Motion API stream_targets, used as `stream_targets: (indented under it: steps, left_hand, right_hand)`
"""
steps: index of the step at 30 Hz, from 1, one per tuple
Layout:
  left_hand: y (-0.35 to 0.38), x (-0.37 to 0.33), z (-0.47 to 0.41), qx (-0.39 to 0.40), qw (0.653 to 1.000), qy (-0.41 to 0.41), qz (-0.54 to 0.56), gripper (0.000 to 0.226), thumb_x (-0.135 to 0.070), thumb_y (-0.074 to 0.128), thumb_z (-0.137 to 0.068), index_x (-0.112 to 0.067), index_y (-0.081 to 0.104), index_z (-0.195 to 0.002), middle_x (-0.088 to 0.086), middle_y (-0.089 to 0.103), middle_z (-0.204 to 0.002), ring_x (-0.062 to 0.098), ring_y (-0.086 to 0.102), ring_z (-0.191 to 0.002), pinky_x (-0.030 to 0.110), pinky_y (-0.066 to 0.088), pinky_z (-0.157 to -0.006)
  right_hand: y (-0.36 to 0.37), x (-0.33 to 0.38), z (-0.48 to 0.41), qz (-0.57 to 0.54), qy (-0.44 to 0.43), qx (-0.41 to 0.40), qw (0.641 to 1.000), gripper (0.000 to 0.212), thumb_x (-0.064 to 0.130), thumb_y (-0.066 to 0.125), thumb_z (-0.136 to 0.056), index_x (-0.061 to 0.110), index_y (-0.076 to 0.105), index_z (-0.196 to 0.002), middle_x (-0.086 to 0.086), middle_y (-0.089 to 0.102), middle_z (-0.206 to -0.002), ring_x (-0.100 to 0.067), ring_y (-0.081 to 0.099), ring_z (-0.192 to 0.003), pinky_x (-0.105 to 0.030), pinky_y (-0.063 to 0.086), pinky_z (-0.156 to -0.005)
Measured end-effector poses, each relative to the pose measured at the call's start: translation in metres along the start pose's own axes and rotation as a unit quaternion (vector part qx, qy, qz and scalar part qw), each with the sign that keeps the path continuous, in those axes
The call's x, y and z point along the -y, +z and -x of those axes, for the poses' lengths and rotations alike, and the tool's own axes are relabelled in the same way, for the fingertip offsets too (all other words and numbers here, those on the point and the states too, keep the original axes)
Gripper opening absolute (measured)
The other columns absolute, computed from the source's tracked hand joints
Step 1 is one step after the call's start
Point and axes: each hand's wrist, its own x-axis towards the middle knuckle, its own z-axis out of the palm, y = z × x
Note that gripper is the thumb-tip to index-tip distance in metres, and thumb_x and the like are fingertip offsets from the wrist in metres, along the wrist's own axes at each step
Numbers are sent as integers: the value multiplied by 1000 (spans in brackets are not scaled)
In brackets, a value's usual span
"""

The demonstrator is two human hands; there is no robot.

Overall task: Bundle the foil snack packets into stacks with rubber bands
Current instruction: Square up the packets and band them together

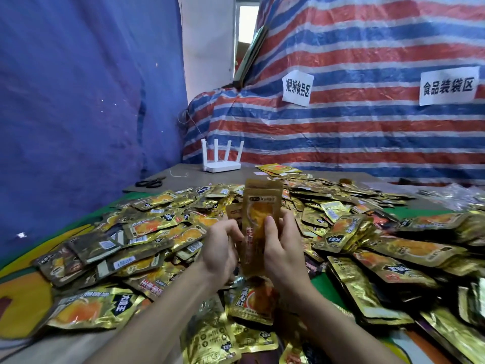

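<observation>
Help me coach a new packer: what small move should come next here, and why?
Probably square the held stack: the left hand and right hand grip it upright above the loose packets, but its back packet's top stands higher than the front one's. Nothing visibly binds it yet.

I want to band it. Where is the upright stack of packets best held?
Grip the stack at its lower half, by the long edges, from left and right: it stands upright, so the top is free for a band.
</observation>
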Motion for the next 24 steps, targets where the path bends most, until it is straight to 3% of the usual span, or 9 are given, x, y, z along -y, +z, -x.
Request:
stream_targets:
  steps: [1, 3, 5, 8, 10, 12, 16, 19, 24]
  left_hand:
    - [-1, 1, 3, 36, 999, 1, -9, 23, -11, 51, -57, -7, 64, -75, 9, 62, -76, 18, 60, -69, 31, 51, -61]
    - [-2, 5, 4, 54, 993, 5, -104, 33, -14, 54, -60, -7, 66, -90, 8, 64, -81, 21, 62, -76, 33, 52, -65]
    - [-1, 12, 2, 21, 982, 23, -188, 35, -14, 66, -71, -6, 65, -105, 6, 70, -85, 22, 68, -80, 30, 54, -65]
    - [-3, 21, 0, -35, 971, 76, -224, 32, 3, 80, -77, -5, 68, -105, 3, 76, -87, 17, 72, -80, 18, 55, -66]
    - [-6, 24, -1, -50, 966, 110, -227, 46, 8, 85, -68, -2, 67, -109, 7, 76, -92, 14, 73, -82, 20, 56, -71]
    - [-6, 25, -1, -34, 962, 161, -219, 60, 9, 89, -61, -1, 65, -115, 13, 76, -101, 21, 73, -92, 28, 58, -81]
    - [-3, 27, 0, 14, 940, 248, -233, 62, -10, 87, -60, -16, 62, -116, -5, 76, -101, 11, 71, -97, 23, 54, -83]
    - [-4, 26, 5, 76, 948, 192, -243, 64, -10, 82, -64, -11, 56, -122, -11, 75, -101, 5, 70, -96, 18, 51, -81]
    - [-5, 22, 10, 140, 943, 140, -269, 45, -6, 75, -65, -12, 65, -109, -2, 74, -94, 10, 71, -90, 21, 52, -77]
  right_hand:
    - [1, -2, 2, 8, 1, 3, 1000, 11, 16, 45, -106, 23, 53, -107, -6, 63, -100, -22, 62, -92, -51, 53, -85]
    - [2, -5, 4, 7, 29, 9, 1000, 10, 17, 47, -103, 23, 55, -105, -2, 64, -101, -15, 61, -92, -44, 51, -86]
    - [2, -3, 5, -7, 75, 20, 997, 16, 26, 49, -92, 22, 59, -103, -3, 66, -102, -17, 62, -96, -45, 51, -90]
    - [1, 3, 3, -15, 105, 21, 994, 37, 30, 41, -78, 10, 64, -98, -14, 66, -105, -31, 61, -102, -53, 51, -93]
    - [-1, 4, 0, -36, 103, 4, 994, 44, 32, 38, -78, 3, 64, -99, -20, 66, -104, -37, 62, -101, -54, 53, -91]
    - [-2, 6, 0, -98, 78, -17, 992, 45, 34, 38, -85, 4, 65, -105, -21, 68, -104, -35, 65, -100, -46, 55, -85]
    - [3, 9, 3, -122, 37, -4, 992, 39, 42, 41, -94, 16, 70, -98, -5, 73, -94, -19, 67, -90, -39, 56, -83]
    - [4, 9, 2, -121, 59, -1, 991, 42, 45, 40, -93, 16, 70, -102, -4, 74, -100, -20, 70, -99, -50, 55, -94]
    - [3, 12, 2, -161, 116, -15, 980, 53, 50, 45, -89, 8, 72, -106, -14, 74, -107, -30, 69, -107, -52, 50, -103]
